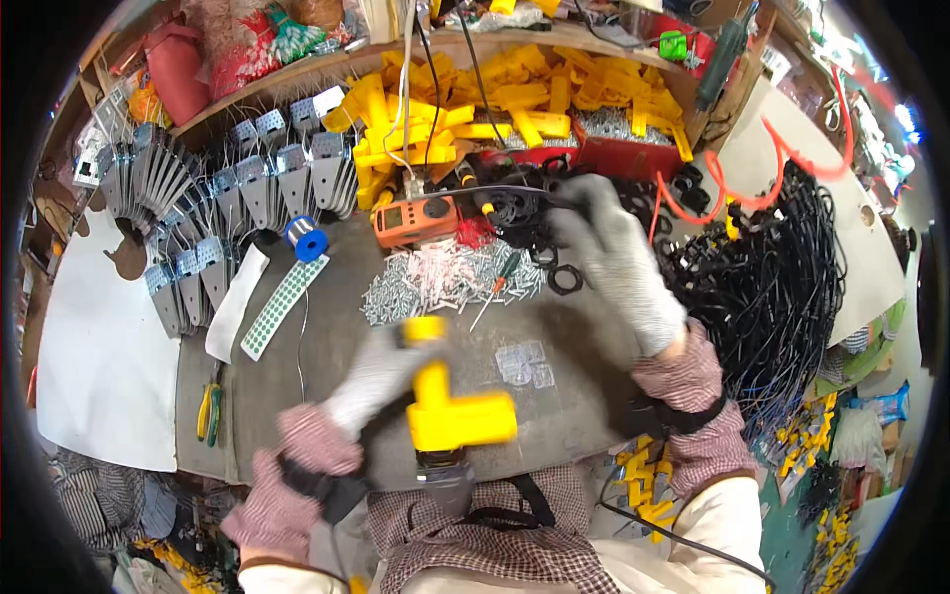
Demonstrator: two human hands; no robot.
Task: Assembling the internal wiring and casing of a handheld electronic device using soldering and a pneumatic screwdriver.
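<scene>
My left hand (376, 374), in a pale glove and smeared by motion, is closed round the upright part of a yellow plastic tool housing (462, 422). A dark grey end piece (447, 483) hangs below the housing, near the table's front edge. My right hand (616, 262), gloved too, reaches over the black plastic rings (517, 204) right of centre. A black cable runs up to its blurred fingertips; whether they grip anything is unclear. Left of this hand lie a loose black ring (565, 280), a small screwdriver (508, 269) and a heap of screws (396, 290).
An orange multimeter (414, 220) stands behind the screws. Yellow housings (515, 94) fill the back. Grey metal-plated parts (259, 183) and a blue wire spool (306, 239) are left; black cables (782, 277) pile right. Small clear pieces (524, 363) and pliers (209, 412) lie nearer.
</scene>
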